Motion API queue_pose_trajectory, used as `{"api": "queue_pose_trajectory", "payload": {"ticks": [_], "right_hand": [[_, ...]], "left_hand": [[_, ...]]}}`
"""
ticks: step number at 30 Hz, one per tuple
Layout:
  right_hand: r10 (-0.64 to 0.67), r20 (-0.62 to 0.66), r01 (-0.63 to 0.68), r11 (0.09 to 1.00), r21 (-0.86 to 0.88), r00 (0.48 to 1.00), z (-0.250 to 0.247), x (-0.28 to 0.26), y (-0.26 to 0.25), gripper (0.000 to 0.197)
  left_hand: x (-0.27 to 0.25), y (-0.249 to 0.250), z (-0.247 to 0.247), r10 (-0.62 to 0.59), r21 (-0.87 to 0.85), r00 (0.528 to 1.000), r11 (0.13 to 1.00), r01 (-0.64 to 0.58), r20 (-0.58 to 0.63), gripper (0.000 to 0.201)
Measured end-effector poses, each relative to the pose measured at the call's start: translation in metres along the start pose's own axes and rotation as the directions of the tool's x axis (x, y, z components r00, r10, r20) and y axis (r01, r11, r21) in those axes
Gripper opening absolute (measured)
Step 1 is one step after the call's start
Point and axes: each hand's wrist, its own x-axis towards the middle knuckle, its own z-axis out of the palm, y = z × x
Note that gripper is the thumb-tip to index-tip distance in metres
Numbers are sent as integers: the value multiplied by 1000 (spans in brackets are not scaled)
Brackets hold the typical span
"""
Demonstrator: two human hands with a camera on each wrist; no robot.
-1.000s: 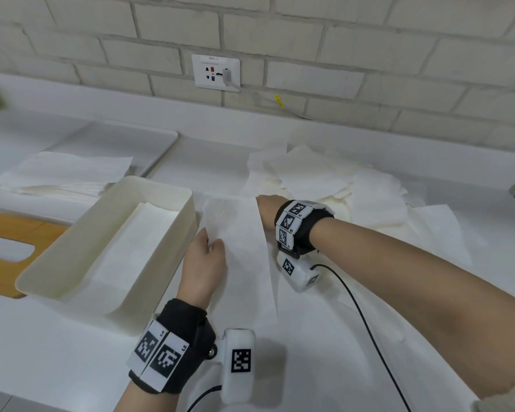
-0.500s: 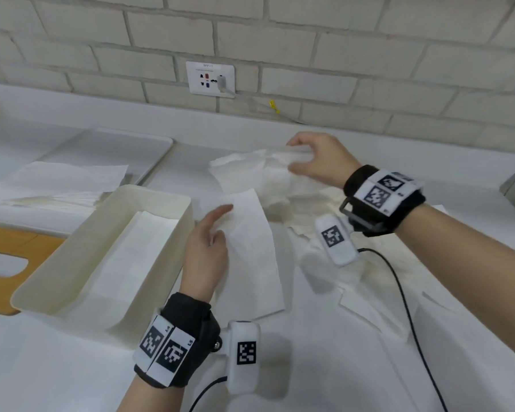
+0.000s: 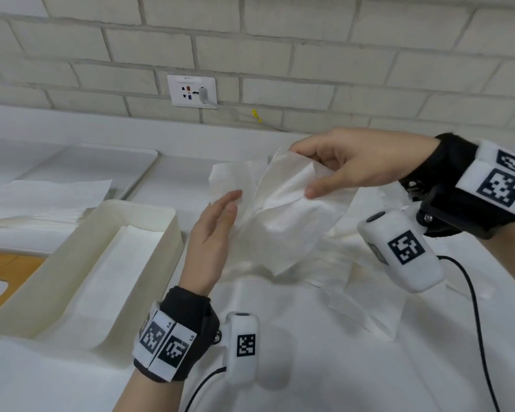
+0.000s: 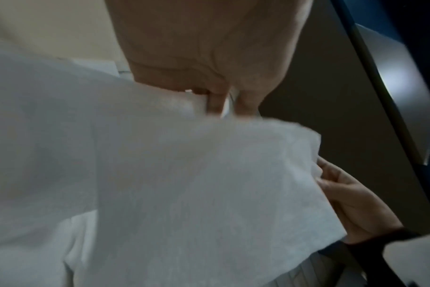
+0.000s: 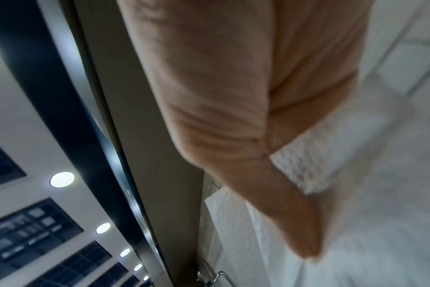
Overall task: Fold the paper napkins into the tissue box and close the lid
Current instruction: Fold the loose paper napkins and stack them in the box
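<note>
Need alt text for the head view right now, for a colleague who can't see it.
The right hand holds a crumpled paper napkin in the air, the open left hand reaching up beside it. To their left an open cream tissue box holds flat napkins.

Right hand [image 3: 357, 163] is up above the tissue box [image 3: 81, 272] and off to its right, thumb and fingers pinching a white paper napkin [image 3: 283, 221] by its upper edge, the forearm reaching in from the right. Left hand [image 3: 213, 242] is raised just right of the box's far corner, fingers straight and together, palm turned toward the hanging napkin and fingertips at its left edge.
</note>
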Motion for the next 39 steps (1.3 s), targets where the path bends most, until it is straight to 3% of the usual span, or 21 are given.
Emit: {"api": "queue_pose_trajectory", "payload": {"ticks": [3,6,8,10,13,17,20,26,29,31,37,39], "right_hand": [[-2,10,1,997,80,1000,2,4,2,25],[19,-46,-12,989,147,999,5,10,8,27],[35,-78,-19,978,206,996,7,13,12,30],[16,-60,2,957,291,998,9,14,14,36],[-60,22,50,949,310,998,13,11,10,46],[-129,83,117,983,142,988,17,11,7,61],[-111,17,107,981,162,994,16,14,10,77],[-178,-211,209,969,132,961,20,19,8,41],[-175,-272,193,980,42,946,23,23,10,27],[-133,-315,150,988,30,940,26,25,12,24],[-115,-390,148,987,57,914,37,33,19,8],[-118,-360,122,992,-11,926,40,35,22,14]], "left_hand": [[-5,7,3,131,-84,978,989,-119,161,43],[-9,14,5,178,-170,947,976,-136,268,43],[-11,15,6,141,-139,956,984,-108,258,31],[-11,17,8,77,-82,973,995,-60,218,3],[-12,12,10,43,-79,979,996,-28,201,34],[-11,13,9,1,-49,978,999,10,208,33],[-8,13,10,-44,-82,983,995,59,176,35],[-4,8,8,-21,-66,985,997,33,170,57],[-4,8,10,-4,-55,981,998,15,195,39],[-4,12,12,14,-66,980,998,-1,199,27],[-6,12,17,151,19,974,988,-156,170,43],[-7,10,18,204,55,967,975,-214,156,44]]}}
